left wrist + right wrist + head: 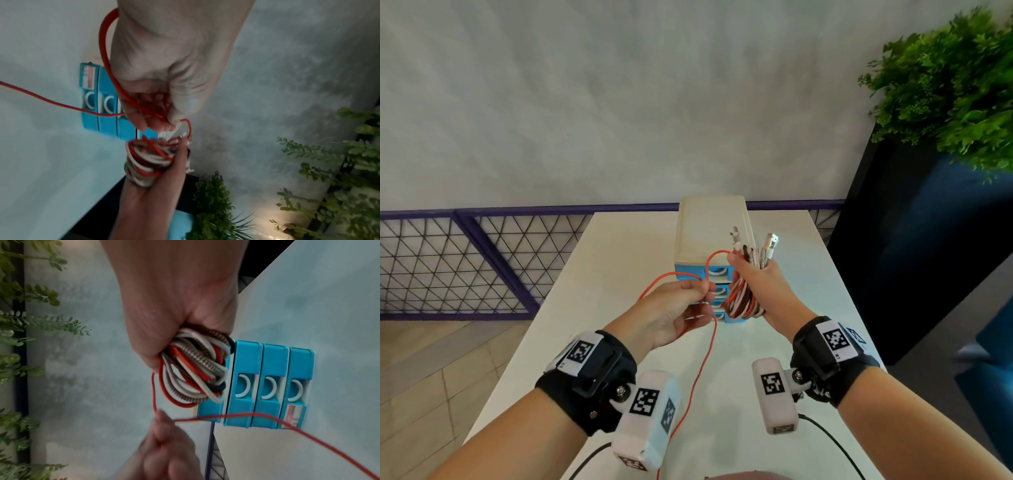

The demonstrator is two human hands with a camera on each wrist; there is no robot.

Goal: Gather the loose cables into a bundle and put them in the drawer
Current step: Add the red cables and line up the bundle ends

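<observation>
My right hand (755, 277) grips a coiled bundle of cables (743, 298), red, white and braided metal, held upright above the table; the bundle (195, 369) fills the fist, with plugs (772, 241) sticking out on top. My left hand (681, 308) pinches a thin red cable (702, 370) that loops from the bundle, through its fingers (156, 123) and trails down toward me. A small drawer unit (710, 233) with a cream top and blue drawers (267, 382) stands just behind both hands; its drawers look closed.
The white table (592, 281) stretches forward, with its edges close on both sides. A dark planter (914, 246) with a green plant (955, 82) stands at the right. A purple wire fence (465, 260) runs at the left behind the table.
</observation>
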